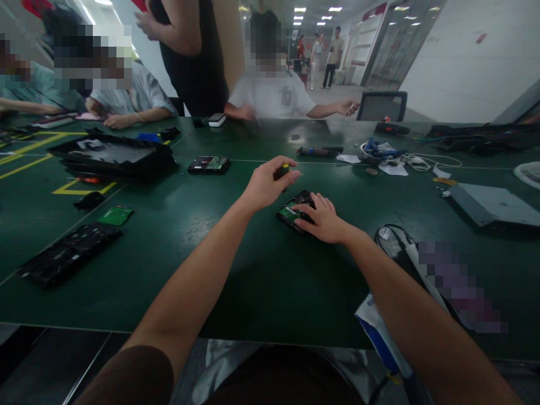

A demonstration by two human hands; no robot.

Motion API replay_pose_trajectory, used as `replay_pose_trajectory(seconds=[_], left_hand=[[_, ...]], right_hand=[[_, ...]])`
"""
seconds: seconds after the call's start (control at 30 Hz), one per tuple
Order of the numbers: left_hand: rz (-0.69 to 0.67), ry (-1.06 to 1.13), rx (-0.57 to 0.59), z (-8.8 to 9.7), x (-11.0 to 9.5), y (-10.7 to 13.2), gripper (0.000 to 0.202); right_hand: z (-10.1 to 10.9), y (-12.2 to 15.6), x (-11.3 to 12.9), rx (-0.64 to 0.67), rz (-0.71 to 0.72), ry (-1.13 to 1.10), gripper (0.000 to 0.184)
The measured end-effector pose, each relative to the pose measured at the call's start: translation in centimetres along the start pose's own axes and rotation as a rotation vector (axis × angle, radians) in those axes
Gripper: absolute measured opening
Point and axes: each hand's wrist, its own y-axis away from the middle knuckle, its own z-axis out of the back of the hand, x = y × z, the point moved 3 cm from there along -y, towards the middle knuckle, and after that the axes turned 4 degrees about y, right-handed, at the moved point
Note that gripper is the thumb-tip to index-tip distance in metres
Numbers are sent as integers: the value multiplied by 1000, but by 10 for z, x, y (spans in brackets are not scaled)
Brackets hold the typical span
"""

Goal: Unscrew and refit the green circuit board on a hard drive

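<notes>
My left hand (270, 181) is closed round the yellow-and-black handle of a screwdriver (286, 169). Its thin shaft points down at the far left edge of a hard drive (291, 212), which lies flat on the green table with its green circuit board facing up. Whether the tip touches a screw is too small to tell. Resting on the drive's right side is my right hand (323, 219), fingers spread over the board and the black casing. Another hard drive (208, 164) lies farther off to the left, out of reach of both hands.
At left are stacked black trays (116, 154), a loose green circuit board (116, 215) and a black plastic part (71, 253). A grey metal box (495, 205), cables (417, 162) and a black screwdriver-like tool (319, 152) lie to the right. People sit across the table (253, 292).
</notes>
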Motion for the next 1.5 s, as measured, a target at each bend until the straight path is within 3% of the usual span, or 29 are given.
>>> replay_pose_trajectory(seconds=[0.23, 0.47, 0.7, 1.03, 1.17, 1.27, 1.37, 1.5], left_hand=[[-6, 21, 10, 3, -1, -1, 17], [-21, -19, 111, 6, 2, 2, 45], [-19, -166, 27, 9, 3, 3, 45], [-39, -171, 121, 10, -1, 3, 46], [-62, -214, 84, 10, -4, 3, 36], [-60, -156, 34, 6, -6, 1, 20], [-23, -78, -25, 3, -7, 0, 23], [104, 191, 62, 0, -7, 0, 23]], right_hand=[[0, 0, 0, 1, -11, 14, 60], [2, -1, 1, 13, -3, 1, 62], [1, 0, 1, 17, 1, 0, 62], [0, -1, 0, 10, -3, 3, 62], [0, -1, 0, 6, -1, 7, 62], [0, -1, 0, 2, -4, 18, 61], [0, -1, 1, -4, -5, 30, 59], [-1, -1, 1, -12, -4, 33, 58]])
